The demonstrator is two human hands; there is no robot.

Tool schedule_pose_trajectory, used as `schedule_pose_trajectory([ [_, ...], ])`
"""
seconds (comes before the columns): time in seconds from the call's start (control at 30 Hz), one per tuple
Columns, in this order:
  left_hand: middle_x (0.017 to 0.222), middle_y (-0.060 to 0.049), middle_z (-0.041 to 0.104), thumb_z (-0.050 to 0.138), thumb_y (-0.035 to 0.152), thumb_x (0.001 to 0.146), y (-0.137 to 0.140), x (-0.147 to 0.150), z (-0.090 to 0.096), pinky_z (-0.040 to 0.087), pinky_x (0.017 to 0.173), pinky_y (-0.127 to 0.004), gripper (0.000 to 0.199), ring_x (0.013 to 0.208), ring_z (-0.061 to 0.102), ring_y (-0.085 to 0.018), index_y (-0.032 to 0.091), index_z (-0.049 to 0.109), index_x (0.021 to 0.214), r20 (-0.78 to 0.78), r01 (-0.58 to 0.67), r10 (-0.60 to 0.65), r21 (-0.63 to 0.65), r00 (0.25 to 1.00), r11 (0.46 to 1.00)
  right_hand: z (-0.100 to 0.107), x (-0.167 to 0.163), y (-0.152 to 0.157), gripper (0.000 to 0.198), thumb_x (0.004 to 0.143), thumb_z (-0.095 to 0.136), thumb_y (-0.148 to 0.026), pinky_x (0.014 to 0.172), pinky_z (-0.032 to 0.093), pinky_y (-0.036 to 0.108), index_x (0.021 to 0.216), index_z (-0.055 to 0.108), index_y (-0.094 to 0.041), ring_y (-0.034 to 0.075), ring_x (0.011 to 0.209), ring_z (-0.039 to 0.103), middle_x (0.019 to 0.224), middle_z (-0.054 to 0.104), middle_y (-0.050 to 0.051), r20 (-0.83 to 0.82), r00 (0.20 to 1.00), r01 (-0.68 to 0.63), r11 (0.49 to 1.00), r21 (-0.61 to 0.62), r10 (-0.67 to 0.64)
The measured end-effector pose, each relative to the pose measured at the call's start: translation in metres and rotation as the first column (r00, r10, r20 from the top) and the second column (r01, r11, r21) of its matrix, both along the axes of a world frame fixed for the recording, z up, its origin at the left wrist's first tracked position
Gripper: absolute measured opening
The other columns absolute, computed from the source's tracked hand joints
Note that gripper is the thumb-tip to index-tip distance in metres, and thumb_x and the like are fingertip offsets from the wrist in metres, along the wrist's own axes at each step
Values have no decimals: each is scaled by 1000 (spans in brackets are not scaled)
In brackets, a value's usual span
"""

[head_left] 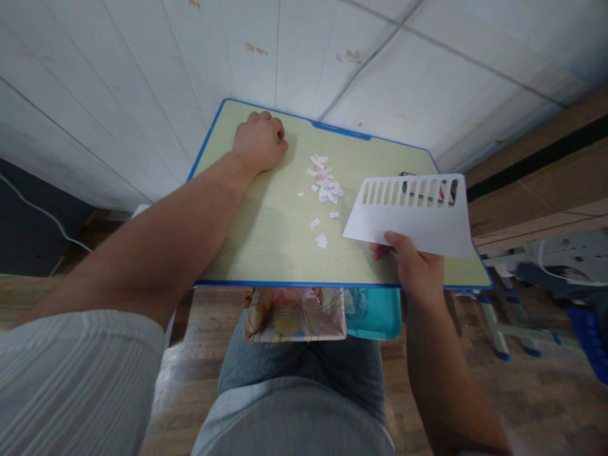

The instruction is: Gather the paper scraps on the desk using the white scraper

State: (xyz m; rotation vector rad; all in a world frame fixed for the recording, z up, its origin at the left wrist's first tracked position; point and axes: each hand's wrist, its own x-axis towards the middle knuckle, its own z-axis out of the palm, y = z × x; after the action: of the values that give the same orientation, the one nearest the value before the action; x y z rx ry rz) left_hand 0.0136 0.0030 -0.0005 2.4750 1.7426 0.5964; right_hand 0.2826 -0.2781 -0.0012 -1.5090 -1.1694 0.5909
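Note:
My right hand (418,263) pinches the lower edge of a thin white panel (408,221) between thumb and fingers. A row of long slots runs along the panel's far edge, and it is tilted above the right part of the table. My left hand (260,140) rests as a loose fist at the table's far left; its palm side is hidden, so I cannot make out what is in it. Between the hands lies a loose pile of small white and pinkish paper scraps (327,183), with several stray pieces (322,240) nearer to me.
The pale table (266,247) has a blue rim and stands against a white wall (247,57). Behind the panel lies a partly covered dark-edged item (408,175). Below the front edge are a patterned box (297,329) and a turquoise tray (382,320). Wooden furniture (546,171) stands at the right.

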Motion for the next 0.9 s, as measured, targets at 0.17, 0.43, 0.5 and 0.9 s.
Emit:
schedule_pose_trajectory([
  [0.17, 152, -16, 78, 64, 26, 115, 2, 0, -2, 60, 124, -60, 38, 146, 65, -40, 22, 89, 143, 11, -4, 4, 12, 1000, 1000, -4, -16, 15, 32, 95, 80, -41, 81, 67, 44, 66, 75, -28, 27, 69, 80, 69, 81, 4, -4, 999, -32, 999, -14, 32],
  [0.43, 157, -19, 76, 60, 28, 114, -1, -1, 0, 58, 122, -55, 39, 150, 63, -40, 17, 87, 141, -13, -8, 8, 3, 1000, 1000, -7, -27, 30, 42, 100, 79, -47, 97, 67, 44, 63, 73, -28, 26, 73, 80, 72, 83, 5, 55, 987, -141, 984, -110, 148],
  [0.5, 157, -19, 76, 59, 29, 113, 0, -1, -1, 58, 122, -57, 41, 149, 63, -40, 20, 87, 141, -11, -2, 2, 0, 1000, 1000, -6, -23, 24, 43, 100, 79, -46, 94, 67, 44, 62, 71, -28, 26, 72, 80, 71, 82, 5, 63, 988, -131, 986, -104, 138],
  [0.9, 157, -20, 74, 56, 32, 112, -5, -1, 4, 54, 126, -62, 48, 150, 61, -41, 19, 86, 148, 10, -3, 4, -44, 1000, 999, -3, -28, 8, 52, 106, 77, -55, 98, 68, 46, 61, 67, -30, 28, 78, 84, 73, 81, 4, 198, 971, -127, 991, -32, 131],
])
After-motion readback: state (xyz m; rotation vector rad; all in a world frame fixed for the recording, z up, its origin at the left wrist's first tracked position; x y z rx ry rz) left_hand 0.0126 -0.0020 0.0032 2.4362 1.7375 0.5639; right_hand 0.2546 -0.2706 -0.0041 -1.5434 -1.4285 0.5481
